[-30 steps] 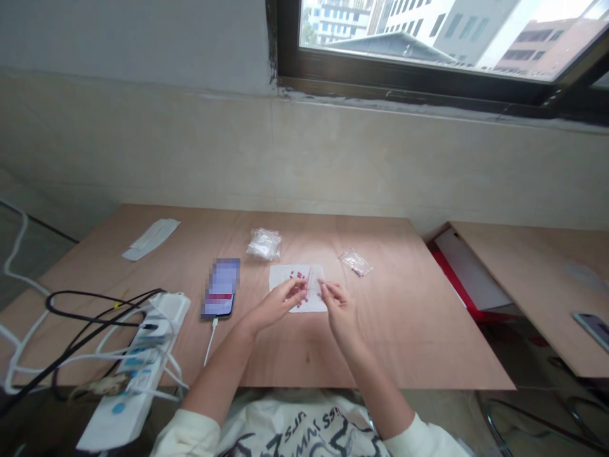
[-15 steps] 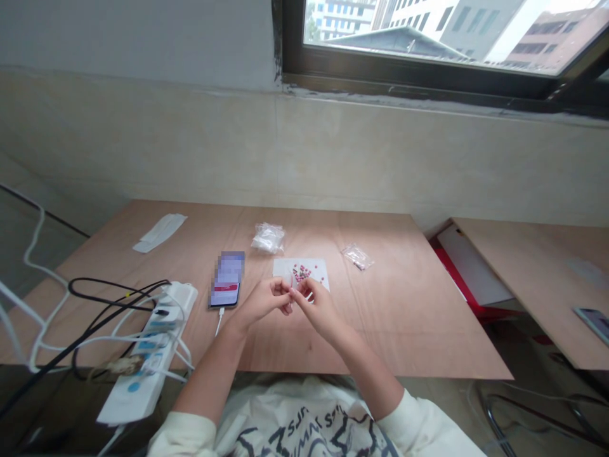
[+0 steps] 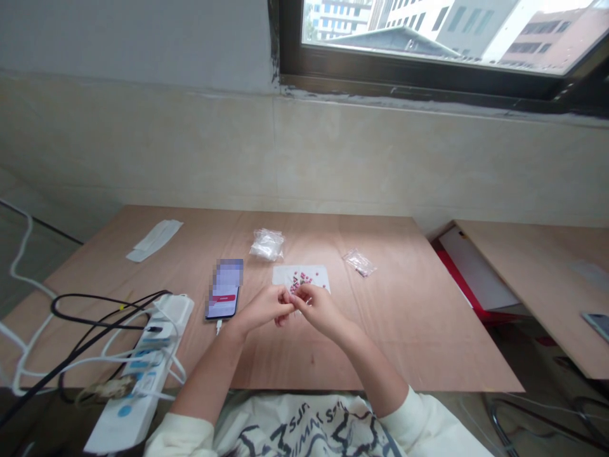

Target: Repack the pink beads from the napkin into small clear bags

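Note:
My left hand (image 3: 268, 306) and my right hand (image 3: 318, 307) meet fingertip to fingertip over the near edge of a white sheet (image 3: 280, 273). Both are closed in a pinch. Whatever sits between the fingertips is too small to name. Small pink and red beads (image 3: 301, 279), with some darker pieces among them, lie scattered on the sheet just beyond my fingers. My hands partly cover the sheet's near side.
A phone (image 3: 224, 289) on a white cable lies to the left, near a white power strip (image 3: 143, 374) with tangled cords. Clear plastic bags (image 3: 267, 245) rest behind the sheet, and a small bag (image 3: 360, 263) lies to its right. A white face mask (image 3: 155, 240) is at the far left.
The view has shifted slightly, so the table sits a little lower. My right fingers have curled in closer against my left fingertips. The beads stay on the sheet.

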{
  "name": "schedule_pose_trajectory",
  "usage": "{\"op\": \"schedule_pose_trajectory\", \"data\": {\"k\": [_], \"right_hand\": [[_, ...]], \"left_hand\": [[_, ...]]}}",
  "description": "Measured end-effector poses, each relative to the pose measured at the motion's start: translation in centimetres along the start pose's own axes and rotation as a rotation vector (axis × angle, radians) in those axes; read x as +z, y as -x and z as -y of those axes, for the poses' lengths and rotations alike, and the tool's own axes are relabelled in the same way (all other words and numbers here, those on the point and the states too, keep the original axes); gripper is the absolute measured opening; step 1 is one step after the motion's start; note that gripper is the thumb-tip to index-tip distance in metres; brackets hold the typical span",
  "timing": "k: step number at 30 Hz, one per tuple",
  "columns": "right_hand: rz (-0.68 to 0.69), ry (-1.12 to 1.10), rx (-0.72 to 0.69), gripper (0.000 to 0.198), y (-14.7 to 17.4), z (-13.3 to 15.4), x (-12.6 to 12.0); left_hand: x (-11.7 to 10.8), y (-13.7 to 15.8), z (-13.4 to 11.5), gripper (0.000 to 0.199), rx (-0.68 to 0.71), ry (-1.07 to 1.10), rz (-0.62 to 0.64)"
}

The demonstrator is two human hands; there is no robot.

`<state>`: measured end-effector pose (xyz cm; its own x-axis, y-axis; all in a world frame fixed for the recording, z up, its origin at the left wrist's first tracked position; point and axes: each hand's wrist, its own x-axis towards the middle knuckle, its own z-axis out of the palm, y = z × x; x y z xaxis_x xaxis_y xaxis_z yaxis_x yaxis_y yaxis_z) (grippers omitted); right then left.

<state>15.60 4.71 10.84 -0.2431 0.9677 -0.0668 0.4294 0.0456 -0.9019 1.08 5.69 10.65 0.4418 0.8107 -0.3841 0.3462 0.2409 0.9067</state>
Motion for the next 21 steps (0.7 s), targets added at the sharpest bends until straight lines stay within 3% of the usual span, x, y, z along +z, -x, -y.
{"op": "schedule_pose_trajectory", "data": {"k": [4,9,16,21], "right_hand": [[0.097,-0.094,0.063,0.024,-0.3,0.1,-0.4],[0.099,-0.234,0.157,0.024,-0.4,-0.4,-0.5],[-0.004,-0.476,0.312,0.02,0.0,-1.0,-0.2],[0.019,-0.522,0.31,0.028,0.5,-1.2,-0.4]], "left_hand": [[-0.6,-0.4,-0.5,0.017,0.049,-0.032,0.05],[-0.7,-0.4,-0.5,0.018,0.126,-0.041,0.12],[0.4,0.6,-0.7,0.019,0.2,-0.115,-0.021],[0.6,1.1,-0.1,0.021,0.192,-0.089,-0.03]]}}
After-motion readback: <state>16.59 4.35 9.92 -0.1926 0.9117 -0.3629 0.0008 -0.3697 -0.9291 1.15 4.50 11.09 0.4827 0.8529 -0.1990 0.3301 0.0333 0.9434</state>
